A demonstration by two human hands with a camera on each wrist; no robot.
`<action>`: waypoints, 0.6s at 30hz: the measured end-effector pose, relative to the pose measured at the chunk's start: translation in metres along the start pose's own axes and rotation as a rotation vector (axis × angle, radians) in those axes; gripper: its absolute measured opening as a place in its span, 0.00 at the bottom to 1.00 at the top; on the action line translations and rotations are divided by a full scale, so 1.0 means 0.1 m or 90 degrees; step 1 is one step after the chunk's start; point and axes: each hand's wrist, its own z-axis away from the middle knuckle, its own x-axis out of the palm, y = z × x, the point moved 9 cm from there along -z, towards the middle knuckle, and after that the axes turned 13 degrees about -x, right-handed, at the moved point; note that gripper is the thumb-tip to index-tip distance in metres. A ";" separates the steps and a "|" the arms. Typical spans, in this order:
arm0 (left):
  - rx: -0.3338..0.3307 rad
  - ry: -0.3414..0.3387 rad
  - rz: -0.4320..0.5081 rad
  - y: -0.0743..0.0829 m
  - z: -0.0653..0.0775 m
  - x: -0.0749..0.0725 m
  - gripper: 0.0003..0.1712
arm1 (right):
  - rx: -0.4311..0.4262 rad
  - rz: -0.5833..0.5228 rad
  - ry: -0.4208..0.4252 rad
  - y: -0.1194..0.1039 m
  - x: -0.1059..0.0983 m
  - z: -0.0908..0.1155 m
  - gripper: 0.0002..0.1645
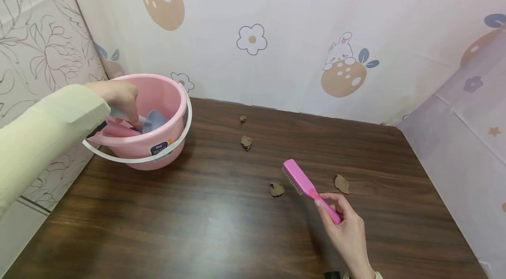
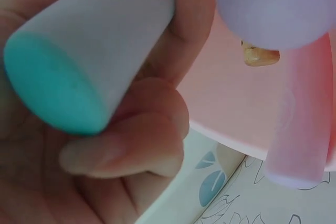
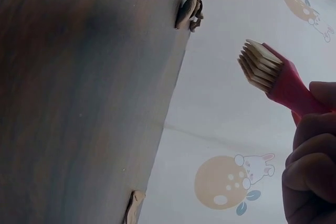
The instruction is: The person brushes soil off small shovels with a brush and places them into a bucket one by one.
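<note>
At the left of the head view my left hand [image 1: 120, 99] reaches into a pink bucket [image 1: 144, 151] with a white handle. It grips a pale grey handle with a teal end [image 2: 58, 85], which seems to lead to a blue-grey rounded blade [image 1: 155, 120]; my fingers partly hide where they meet. A pink handle [image 2: 302, 114] leans over the bucket rim beside it. To the right, my right hand [image 1: 348, 228] holds a pink brush [image 1: 302, 178] by its handle, bristles facing left, above the table between pieces of brown leaf [image 1: 277, 190].
The dark wooden table [image 1: 189, 222] carries more brown bits, a leaf piece [image 1: 341, 184] at the right, a crumpled piece [image 1: 247, 142] and a small one [image 1: 243, 118] towards the back. A printed wall covering [image 1: 292, 50] borders the back, with walls at both sides.
</note>
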 end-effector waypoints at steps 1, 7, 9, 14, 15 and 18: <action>-0.002 0.003 0.002 0.00 0.01 -0.01 0.16 | 0.001 0.000 0.000 0.00 0.00 0.00 0.12; -0.039 0.041 0.003 -0.07 0.03 -0.06 0.26 | 0.003 -0.003 0.002 0.00 0.00 0.01 0.13; -0.045 0.056 -0.004 -0.08 0.03 -0.08 0.26 | 0.002 -0.004 0.003 0.00 0.00 0.01 0.13; -0.017 0.043 0.014 -0.07 0.01 -0.06 0.19 | -0.001 -0.004 0.002 -0.01 0.01 0.02 0.13; -0.014 0.036 0.020 -0.07 0.00 -0.05 0.18 | -0.002 -0.005 0.002 -0.01 0.01 0.02 0.13; -0.014 0.032 0.023 -0.09 0.01 -0.05 0.17 | -0.004 -0.005 0.003 -0.02 0.01 0.01 0.13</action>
